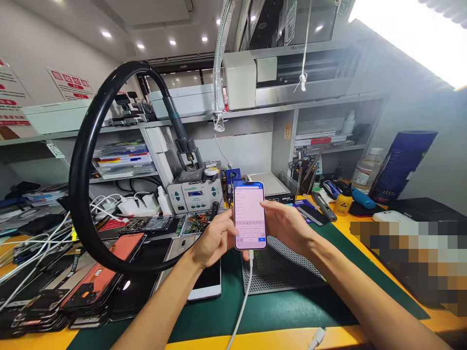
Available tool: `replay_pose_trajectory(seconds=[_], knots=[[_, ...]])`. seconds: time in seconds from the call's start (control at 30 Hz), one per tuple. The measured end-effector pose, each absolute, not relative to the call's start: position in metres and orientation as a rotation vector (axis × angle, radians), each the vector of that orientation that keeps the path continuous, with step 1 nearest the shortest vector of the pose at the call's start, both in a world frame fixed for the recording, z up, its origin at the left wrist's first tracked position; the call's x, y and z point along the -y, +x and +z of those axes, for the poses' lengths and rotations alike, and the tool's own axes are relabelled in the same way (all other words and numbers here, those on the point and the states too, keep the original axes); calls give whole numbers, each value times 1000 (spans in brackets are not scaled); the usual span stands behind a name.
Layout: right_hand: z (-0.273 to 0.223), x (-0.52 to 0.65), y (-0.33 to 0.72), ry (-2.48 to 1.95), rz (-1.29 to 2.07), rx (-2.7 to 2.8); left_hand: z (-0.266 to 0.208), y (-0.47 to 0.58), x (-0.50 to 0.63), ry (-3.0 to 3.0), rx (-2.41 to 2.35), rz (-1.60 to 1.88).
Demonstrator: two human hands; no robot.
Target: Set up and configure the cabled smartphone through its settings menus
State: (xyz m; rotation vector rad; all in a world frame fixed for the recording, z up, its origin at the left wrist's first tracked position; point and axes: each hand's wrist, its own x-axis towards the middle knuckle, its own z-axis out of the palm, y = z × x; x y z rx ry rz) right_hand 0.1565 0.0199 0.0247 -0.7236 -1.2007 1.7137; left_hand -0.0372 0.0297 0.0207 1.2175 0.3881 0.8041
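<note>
A smartphone (250, 209) is held upright in front of me, its lit screen showing a list above an on-screen keyboard. My left hand (215, 238) is closed around the phone's left side, the thumb near the keyboard. On the other side, my right hand (286, 223) grips the right edge, with its thumb at the upper part of the screen. A white charging cable (245, 291) is plugged into the phone's bottom and runs down to the table's front. Beneath the phone lies a grey perforated mat (292, 277) on the green work mat (277, 311).
Stacked phone parts (109, 262) fill the left side. A thick black hose (80, 160) loops beside a soldering or hot-air station (195, 194). A tablet-like device (206, 289) lies left of the hands. At right are a yellow bottle (343, 201) and tools. A loose plug (316, 338) lies in front.
</note>
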Motion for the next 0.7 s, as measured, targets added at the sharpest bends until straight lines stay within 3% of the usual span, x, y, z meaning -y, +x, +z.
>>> replay_pose_trajectory(seconds=[0.7], knots=[[41,-13,152,-776,1742,1048,22,-35,-27,1225,-411,776]])
